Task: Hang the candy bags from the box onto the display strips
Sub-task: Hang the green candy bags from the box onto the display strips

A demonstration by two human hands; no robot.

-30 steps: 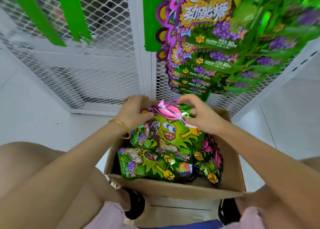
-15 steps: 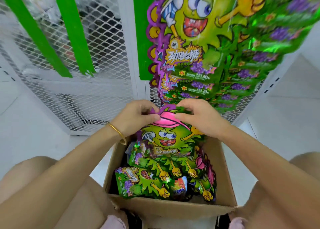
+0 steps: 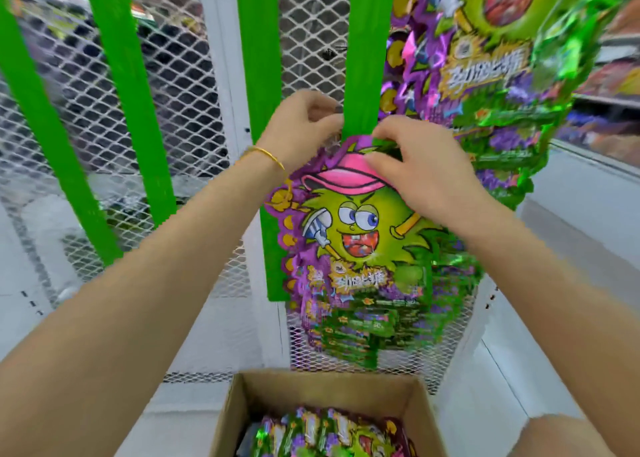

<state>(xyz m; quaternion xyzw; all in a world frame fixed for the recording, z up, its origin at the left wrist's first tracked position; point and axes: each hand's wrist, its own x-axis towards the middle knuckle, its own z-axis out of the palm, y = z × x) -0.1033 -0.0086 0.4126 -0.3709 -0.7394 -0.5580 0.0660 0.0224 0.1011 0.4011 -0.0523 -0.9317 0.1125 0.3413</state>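
Observation:
A chain of green and purple candy bags (image 3: 349, 245), topped by a cartoon face with a pink cap, hangs in front of a green display strip (image 3: 367, 51). My left hand (image 3: 304, 127) pinches the strip's left edge at the top of the bags. My right hand (image 3: 419, 165) grips the top of the bags by the pink cap. Below, the open cardboard box (image 3: 311, 387) holds more candy bags (image 3: 329, 436). Another bunch of hung candy bags (image 3: 502, 58) fills the upper right.
Three more green strips (image 3: 128, 103) hang on a white wire-mesh panel (image 3: 104, 117). A white post (image 3: 221, 75) divides the mesh panels. White floor lies to the left and right of the box. Store shelves show at far right.
Both hands have lifted the candy bags out of the box and up to the green strip. The view has tilted upward, so the box now sits at the bottom edge.

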